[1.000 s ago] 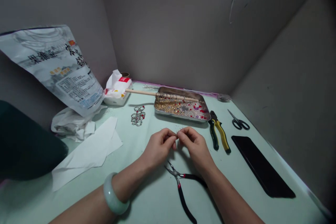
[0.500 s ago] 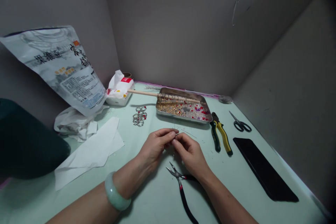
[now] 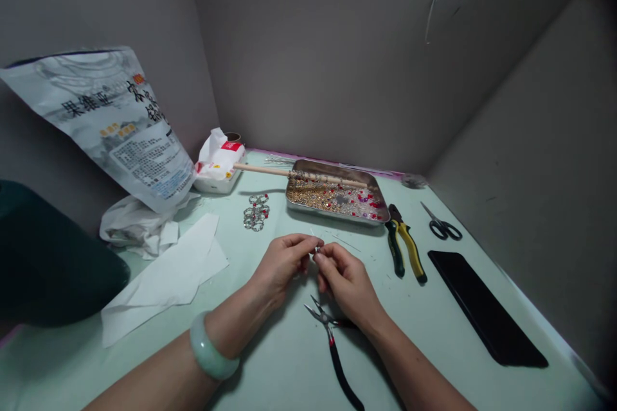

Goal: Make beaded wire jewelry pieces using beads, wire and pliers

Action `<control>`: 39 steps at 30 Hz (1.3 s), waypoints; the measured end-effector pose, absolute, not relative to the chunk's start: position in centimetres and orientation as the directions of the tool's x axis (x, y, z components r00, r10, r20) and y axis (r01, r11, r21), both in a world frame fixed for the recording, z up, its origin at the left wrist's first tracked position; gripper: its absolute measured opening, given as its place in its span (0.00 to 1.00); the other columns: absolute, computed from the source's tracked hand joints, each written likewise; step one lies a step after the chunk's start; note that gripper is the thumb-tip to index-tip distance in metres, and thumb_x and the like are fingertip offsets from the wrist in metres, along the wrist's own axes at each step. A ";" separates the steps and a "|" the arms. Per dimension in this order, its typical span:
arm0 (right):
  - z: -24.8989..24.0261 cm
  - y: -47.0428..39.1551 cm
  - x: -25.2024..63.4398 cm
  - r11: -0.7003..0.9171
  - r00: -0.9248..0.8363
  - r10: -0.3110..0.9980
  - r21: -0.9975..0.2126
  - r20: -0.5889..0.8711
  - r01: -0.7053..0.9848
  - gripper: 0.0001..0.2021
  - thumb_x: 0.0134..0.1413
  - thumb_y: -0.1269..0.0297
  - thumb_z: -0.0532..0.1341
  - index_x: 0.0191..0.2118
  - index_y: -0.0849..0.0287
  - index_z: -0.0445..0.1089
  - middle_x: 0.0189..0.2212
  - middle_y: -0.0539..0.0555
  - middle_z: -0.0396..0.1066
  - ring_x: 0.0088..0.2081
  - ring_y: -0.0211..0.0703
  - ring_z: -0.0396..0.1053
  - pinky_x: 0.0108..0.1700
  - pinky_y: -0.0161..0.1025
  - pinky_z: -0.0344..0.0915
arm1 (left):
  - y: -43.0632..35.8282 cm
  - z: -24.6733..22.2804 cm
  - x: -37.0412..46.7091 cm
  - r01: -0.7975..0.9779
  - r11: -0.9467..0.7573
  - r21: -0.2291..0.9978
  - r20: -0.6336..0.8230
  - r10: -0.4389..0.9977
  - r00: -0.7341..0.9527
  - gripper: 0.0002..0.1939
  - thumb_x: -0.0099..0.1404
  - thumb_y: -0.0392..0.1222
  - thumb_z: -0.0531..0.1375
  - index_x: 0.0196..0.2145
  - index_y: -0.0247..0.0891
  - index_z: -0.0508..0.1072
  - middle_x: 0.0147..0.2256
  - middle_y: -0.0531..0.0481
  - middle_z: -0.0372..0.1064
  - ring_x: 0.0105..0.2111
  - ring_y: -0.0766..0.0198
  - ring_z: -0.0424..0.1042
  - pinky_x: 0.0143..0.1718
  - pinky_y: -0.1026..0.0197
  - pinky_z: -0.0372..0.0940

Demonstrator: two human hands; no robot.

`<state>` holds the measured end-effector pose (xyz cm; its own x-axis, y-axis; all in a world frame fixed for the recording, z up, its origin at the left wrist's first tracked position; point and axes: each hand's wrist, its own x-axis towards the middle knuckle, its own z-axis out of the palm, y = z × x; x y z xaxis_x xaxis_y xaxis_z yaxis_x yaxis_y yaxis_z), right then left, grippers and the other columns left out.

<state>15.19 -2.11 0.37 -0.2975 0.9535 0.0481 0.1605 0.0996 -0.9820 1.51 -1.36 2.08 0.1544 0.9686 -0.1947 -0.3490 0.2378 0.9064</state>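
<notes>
Wire (image 3: 313,231) is pretty much pointing at the bead tray (image 3: 337,215), my left hand (image 3: 283,264) and right hand (image 3: 348,279) both pinching its near end.

Printed pouch (image 3: 137,141) beside tissue pack (image 3: 216,173); flat black slab (image 3: 484,308) right.

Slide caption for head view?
Left hand and right hand pinch something tiny between black-handled pliers and bead tray.

So the worktop (image 3: 284,366) is pale green and kinda cluttered: metal tray (image 3: 332,214) toward the back, beaded loops (image 3: 256,213) and a tissue pack (image 3: 216,181) left of it, paper sheets (image 3: 164,286) nearer. Black-handled pliers (image 3: 341,372) up front, loose wire bits (image 3: 348,244) mid-table, then yellow-and-green pliers (image 3: 411,254), scissors (image 3: 446,230) and a flat black slab (image 3: 486,314) on the right.
</notes>
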 end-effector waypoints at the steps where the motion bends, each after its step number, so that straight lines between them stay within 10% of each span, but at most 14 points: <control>1: 0.3 -2.2 15.2 0.131 -0.286 0.955 -0.974 0.074 0.186 0.12 0.60 0.55 0.53 0.32 0.58 0.64 0.16 0.43 0.61 0.19 0.34 0.57 0.25 0.32 0.55 | -1.4 2.1 1.6 -0.350 0.247 0.903 -0.207 0.967 0.149 0.09 0.55 0.42 0.63 0.27 0.31 0.75 0.22 0.51 0.63 0.20 0.72 0.56 0.22 0.65 0.49; 12: -0.5 -2.5 14.7 0.277 -0.159 0.961 -0.845 0.228 0.458 0.12 0.63 0.59 0.49 0.30 0.56 0.60 0.23 0.47 0.63 0.26 0.39 0.61 0.30 0.35 0.54 | -1.4 2.2 2.0 -0.369 0.308 0.877 -0.277 0.951 0.135 0.08 0.53 0.41 0.64 0.27 0.31 0.75 0.20 0.54 0.58 0.20 0.73 0.55 0.21 0.65 0.51; 39: 0.7 -2.4 15.0 0.038 -0.249 0.968 -0.998 0.023 0.052 0.15 0.60 0.56 0.52 0.27 0.57 0.63 0.17 0.44 0.53 0.19 0.33 0.46 0.20 0.31 0.46 | -1.8 2.7 2.0 -0.336 0.206 0.919 -0.161 0.975 0.156 0.10 0.57 0.45 0.61 0.26 0.35 0.68 0.21 0.55 0.60 0.21 0.71 0.58 0.22 0.65 0.59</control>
<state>15.01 -2.36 0.68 -0.2494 0.9681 0.0235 0.0524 0.0377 -0.9979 2.03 -1.80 2.66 0.1561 0.9745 -0.1611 -0.3364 0.2057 0.9190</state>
